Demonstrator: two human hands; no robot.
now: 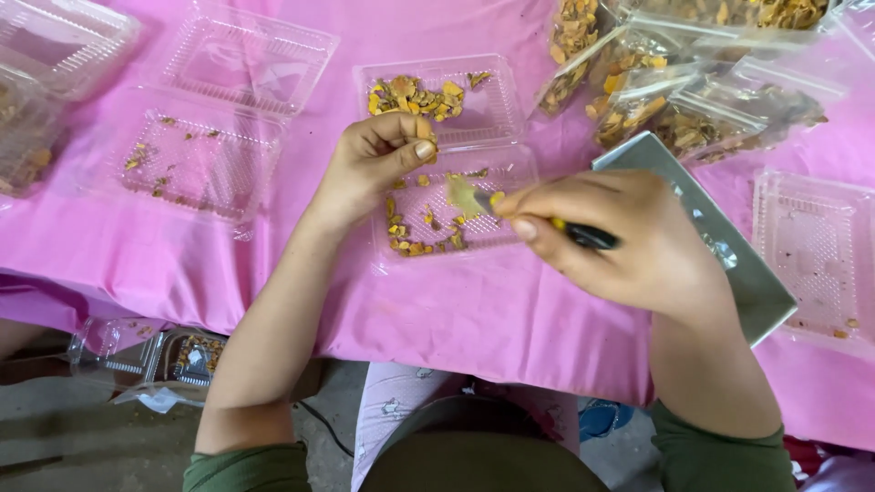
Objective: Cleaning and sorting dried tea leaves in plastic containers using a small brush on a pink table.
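Observation:
My left hand [372, 162] is curled over an open clear plastic clamshell box [510, 173], pinching a small orange-yellow piece between thumb and fingers. My right hand [620, 235] grips a small knife with a dark handle [591, 237]; its blurred blade [463, 194] points left towards my left hand. Under both hands the box holds scattered orange-yellow chips [421, 239]. The box's far half has a small heap of the same chips [412, 95].
A pink cloth [301, 273] covers the table. More clear boxes lie at left [200, 164] and right [816, 246]. Clear bags of chips [674, 100] lie at the back right. A grey flat board [729, 255] sits under my right wrist. The table edge runs near my body.

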